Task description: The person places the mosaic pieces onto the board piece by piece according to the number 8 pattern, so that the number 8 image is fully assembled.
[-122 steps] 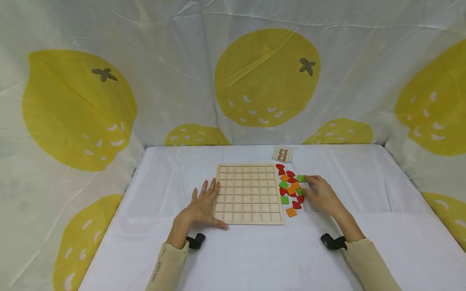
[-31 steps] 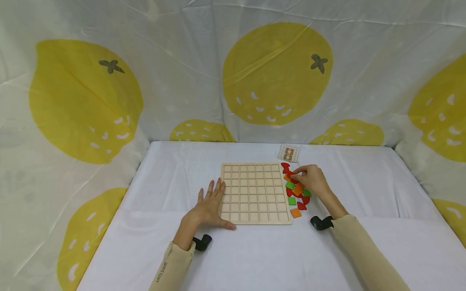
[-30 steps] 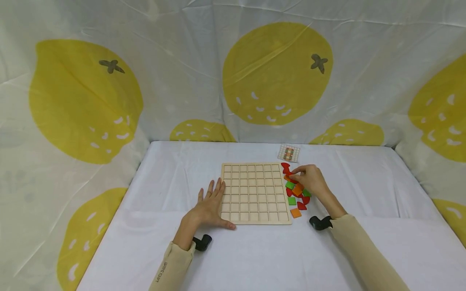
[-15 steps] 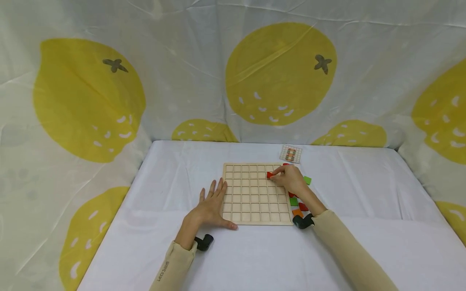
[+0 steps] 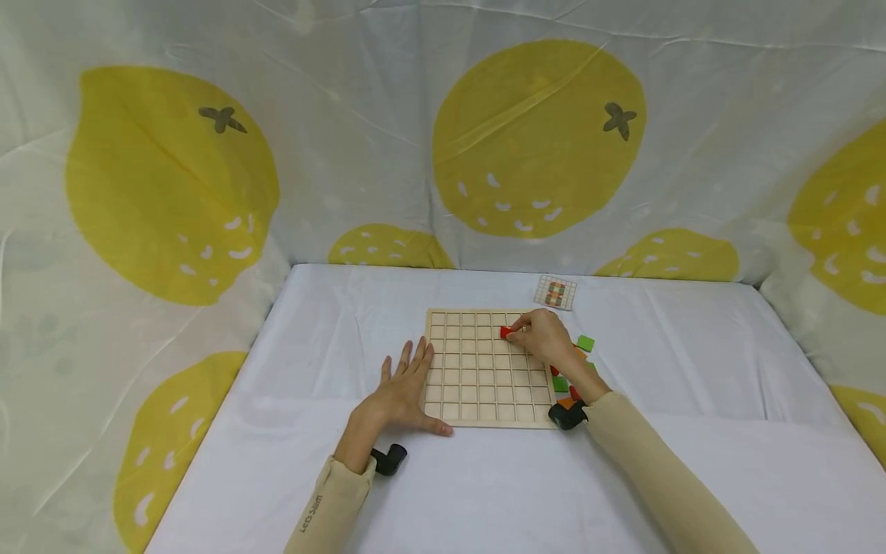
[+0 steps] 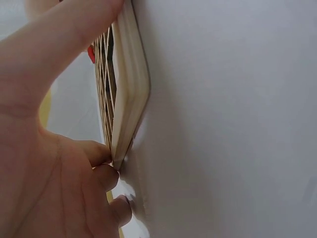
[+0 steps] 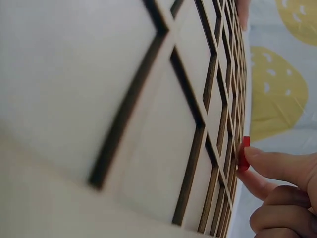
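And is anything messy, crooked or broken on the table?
Nothing looks broken or spilled. The loose pieces lie in an untidy scatter beside the board, partly hidden by the right arm. The little card past the board's far corner looks crooked: it's turned, not lined up with the board.

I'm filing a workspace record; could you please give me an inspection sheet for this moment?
Surface: white cloth, lightly creased.
Job's things: wooden grid board lying flat; red piece at its far part, contact with the board unclear; pattern card beyond the board.
Clutter: loose pieces, green, orange and red, beside the board, partly hidden by the right arm.
Hands: left hand rests spread against the board's left edge; right hand pinches the red piece.
Cables: nothing seen.
Surroundings: lemon-printed curtain.
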Demonstrator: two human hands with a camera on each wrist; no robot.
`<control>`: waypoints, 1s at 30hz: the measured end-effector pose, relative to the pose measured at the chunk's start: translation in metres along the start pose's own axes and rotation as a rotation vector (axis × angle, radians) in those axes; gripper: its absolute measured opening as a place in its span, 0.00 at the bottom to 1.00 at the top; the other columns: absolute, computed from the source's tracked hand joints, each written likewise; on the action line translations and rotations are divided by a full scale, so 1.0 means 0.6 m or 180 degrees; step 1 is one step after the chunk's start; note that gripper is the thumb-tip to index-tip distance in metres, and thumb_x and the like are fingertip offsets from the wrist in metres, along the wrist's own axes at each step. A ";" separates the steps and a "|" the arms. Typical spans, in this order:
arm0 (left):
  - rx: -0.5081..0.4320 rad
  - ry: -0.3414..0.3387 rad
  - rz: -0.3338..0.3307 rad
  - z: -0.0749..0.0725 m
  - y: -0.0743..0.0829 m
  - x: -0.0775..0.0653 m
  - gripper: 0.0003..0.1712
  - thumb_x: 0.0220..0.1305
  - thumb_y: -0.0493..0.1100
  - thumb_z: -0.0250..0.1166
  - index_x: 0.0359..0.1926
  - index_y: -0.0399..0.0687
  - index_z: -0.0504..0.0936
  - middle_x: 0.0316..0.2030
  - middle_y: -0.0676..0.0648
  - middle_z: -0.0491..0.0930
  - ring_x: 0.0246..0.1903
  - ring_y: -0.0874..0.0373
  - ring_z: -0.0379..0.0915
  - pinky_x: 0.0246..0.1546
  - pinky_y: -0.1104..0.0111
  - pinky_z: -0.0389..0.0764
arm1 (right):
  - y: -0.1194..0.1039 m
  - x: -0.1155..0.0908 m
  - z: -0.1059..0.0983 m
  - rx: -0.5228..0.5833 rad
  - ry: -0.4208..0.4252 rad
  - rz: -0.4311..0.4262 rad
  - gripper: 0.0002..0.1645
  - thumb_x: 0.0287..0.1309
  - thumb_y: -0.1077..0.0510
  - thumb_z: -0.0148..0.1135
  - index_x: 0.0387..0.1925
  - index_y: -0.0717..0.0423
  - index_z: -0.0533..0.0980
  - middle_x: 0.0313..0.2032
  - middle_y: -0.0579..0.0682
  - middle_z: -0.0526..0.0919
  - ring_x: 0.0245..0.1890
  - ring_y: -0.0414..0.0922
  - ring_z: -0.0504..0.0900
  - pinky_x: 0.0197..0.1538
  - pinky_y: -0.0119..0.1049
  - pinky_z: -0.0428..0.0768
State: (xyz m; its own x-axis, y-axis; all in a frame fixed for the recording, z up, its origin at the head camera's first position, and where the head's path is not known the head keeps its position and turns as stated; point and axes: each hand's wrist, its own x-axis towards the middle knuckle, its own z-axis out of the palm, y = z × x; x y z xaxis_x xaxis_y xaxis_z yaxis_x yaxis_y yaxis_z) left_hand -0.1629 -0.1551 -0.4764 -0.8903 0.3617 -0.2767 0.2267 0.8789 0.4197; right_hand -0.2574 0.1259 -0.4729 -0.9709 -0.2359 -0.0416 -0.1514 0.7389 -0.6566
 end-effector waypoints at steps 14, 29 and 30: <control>0.0004 -0.0042 -0.0016 0.000 -0.001 0.000 0.87 0.41 0.70 0.82 0.83 0.38 0.34 0.84 0.40 0.27 0.83 0.39 0.21 0.78 0.34 0.32 | 0.003 0.005 0.007 0.0092 0.0145 0.0002 0.12 0.62 0.56 0.73 0.42 0.59 0.89 0.44 0.62 0.90 0.25 0.44 0.79 0.25 0.32 0.68; 0.0052 -0.0084 0.0023 -0.003 -0.006 0.001 0.84 0.45 0.71 0.80 0.83 0.38 0.35 0.84 0.39 0.28 0.83 0.39 0.22 0.78 0.33 0.33 | 0.000 0.010 0.021 0.0321 0.0337 0.0041 0.08 0.57 0.59 0.77 0.36 0.60 0.90 0.49 0.65 0.89 0.34 0.50 0.88 0.32 0.34 0.80; 0.0053 -0.0084 0.0025 -0.002 -0.006 0.002 0.84 0.45 0.71 0.80 0.83 0.38 0.35 0.84 0.39 0.28 0.83 0.39 0.22 0.78 0.33 0.33 | 0.000 0.010 0.022 0.0326 0.0340 0.0066 0.08 0.57 0.59 0.76 0.36 0.60 0.90 0.49 0.65 0.89 0.36 0.52 0.89 0.33 0.34 0.80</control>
State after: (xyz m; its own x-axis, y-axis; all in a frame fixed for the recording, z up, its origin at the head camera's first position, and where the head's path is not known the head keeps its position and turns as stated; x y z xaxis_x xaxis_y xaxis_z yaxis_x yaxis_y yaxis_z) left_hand -0.1652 -0.1585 -0.4770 -0.8778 0.3764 -0.2963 0.2403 0.8810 0.4075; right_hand -0.2609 0.1160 -0.4830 -0.9887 -0.1487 0.0207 -0.1166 0.6732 -0.7302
